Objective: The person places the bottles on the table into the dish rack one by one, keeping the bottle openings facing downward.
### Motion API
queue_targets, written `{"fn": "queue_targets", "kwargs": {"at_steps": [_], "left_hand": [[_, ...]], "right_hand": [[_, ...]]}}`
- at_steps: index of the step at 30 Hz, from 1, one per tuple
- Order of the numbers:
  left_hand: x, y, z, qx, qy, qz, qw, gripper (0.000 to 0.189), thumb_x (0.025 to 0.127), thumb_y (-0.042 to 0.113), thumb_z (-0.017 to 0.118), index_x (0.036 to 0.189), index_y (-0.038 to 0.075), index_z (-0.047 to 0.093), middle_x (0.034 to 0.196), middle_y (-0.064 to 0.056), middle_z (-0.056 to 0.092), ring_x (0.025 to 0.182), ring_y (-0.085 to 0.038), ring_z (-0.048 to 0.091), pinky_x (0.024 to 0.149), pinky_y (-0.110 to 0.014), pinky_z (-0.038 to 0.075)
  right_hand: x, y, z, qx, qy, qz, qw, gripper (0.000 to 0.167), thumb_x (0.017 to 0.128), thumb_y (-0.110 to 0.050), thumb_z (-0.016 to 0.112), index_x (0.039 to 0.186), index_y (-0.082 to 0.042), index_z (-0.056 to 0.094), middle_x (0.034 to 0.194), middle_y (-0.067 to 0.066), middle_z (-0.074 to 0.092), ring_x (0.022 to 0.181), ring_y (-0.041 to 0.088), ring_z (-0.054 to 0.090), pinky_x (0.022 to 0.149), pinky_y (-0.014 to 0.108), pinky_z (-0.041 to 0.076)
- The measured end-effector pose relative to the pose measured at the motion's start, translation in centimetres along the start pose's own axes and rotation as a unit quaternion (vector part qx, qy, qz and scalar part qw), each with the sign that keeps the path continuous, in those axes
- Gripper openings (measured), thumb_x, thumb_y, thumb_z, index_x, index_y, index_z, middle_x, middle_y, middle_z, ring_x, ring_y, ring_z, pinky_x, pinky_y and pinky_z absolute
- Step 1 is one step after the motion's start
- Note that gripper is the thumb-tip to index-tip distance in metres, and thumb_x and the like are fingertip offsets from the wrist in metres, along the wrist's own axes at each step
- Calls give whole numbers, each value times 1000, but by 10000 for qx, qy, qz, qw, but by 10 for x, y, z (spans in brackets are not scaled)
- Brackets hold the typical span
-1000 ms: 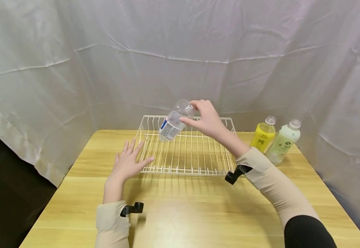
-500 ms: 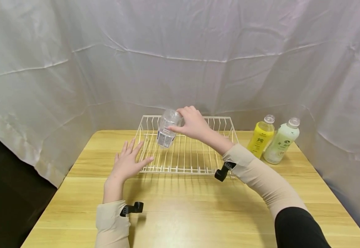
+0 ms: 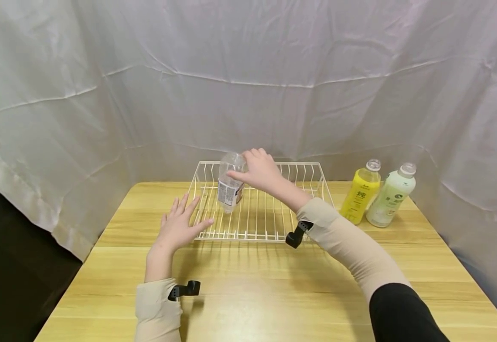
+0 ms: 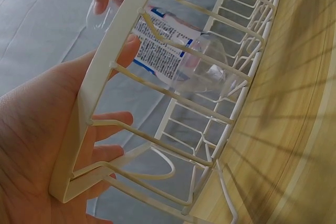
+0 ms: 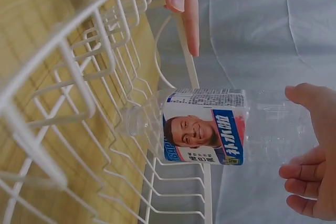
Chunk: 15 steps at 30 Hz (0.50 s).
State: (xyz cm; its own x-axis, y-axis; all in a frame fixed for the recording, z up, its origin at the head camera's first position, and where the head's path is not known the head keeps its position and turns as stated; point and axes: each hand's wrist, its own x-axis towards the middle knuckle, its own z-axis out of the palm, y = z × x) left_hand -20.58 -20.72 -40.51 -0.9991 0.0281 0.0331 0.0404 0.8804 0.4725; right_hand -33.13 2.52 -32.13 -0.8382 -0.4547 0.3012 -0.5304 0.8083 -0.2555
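Note:
My right hand (image 3: 263,171) holds a clear plastic bottle (image 3: 229,194) by its base end, thumb on one side and fingers on the other. The bottle is upside down, its narrow neck pointing into the left part of a white wire dish rack (image 3: 304,236). In the right wrist view the printed label (image 5: 205,127) shows a portrait, and the capless mouth (image 5: 131,121) is right at the rack's wires. My left hand (image 3: 177,228) rests against the rack's left front corner with fingers spread; in the left wrist view the palm lies along the rim (image 4: 100,87).
Two more bottles, one yellow (image 3: 361,194) and one pale green (image 3: 391,197), stand on the wooden table (image 3: 253,294) to the right of the rack. A grey curtain (image 3: 248,109) hangs behind and around the table.
My right hand has moved left and down with the bottle. From a slant, the bottle has turned closer to vertical and lower into the rack. My left hand has stayed in place.

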Motion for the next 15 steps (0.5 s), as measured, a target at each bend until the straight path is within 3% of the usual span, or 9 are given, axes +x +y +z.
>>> {"fn": "queue_targets", "kwargs": {"at_steps": [15], "left_hand": [[1, -2, 1, -61, 35, -7, 10000, 86, 88, 69, 50, 157, 30, 16, 166, -4, -2, 152, -40, -4, 113, -74, -1]], "right_hand": [[38, -14, 20, -627, -153, 537, 9965, 82, 91, -71, 41, 135, -2, 50, 130, 15, 56, 123, 32, 47, 102, 45, 44]]}}
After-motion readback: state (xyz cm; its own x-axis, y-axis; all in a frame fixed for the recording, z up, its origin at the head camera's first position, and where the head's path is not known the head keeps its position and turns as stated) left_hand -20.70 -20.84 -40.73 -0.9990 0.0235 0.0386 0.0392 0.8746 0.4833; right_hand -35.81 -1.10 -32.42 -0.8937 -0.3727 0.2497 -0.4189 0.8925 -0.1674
